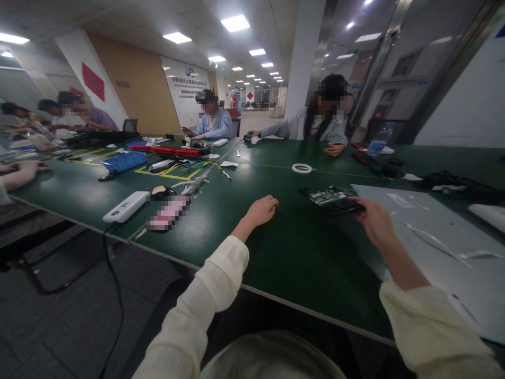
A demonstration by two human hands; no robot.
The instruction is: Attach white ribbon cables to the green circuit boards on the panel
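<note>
My right hand [373,218] grips the right end of a dark device with an exposed green circuit board [333,199], over the green table [292,247]. My left hand [262,209] rests on the table to the left of the board, its fingers curled together; whether anything is inside them is hidden. A large grey panel [453,231] with pale strips on it lies under and beyond my right forearm.
On the left are a white power strip [127,206], a pink phone [169,212], loose cables [193,184] and a blue tray [125,161]. A white tape roll [302,168] lies ahead. Across the table sit people, one near a bottle [379,141].
</note>
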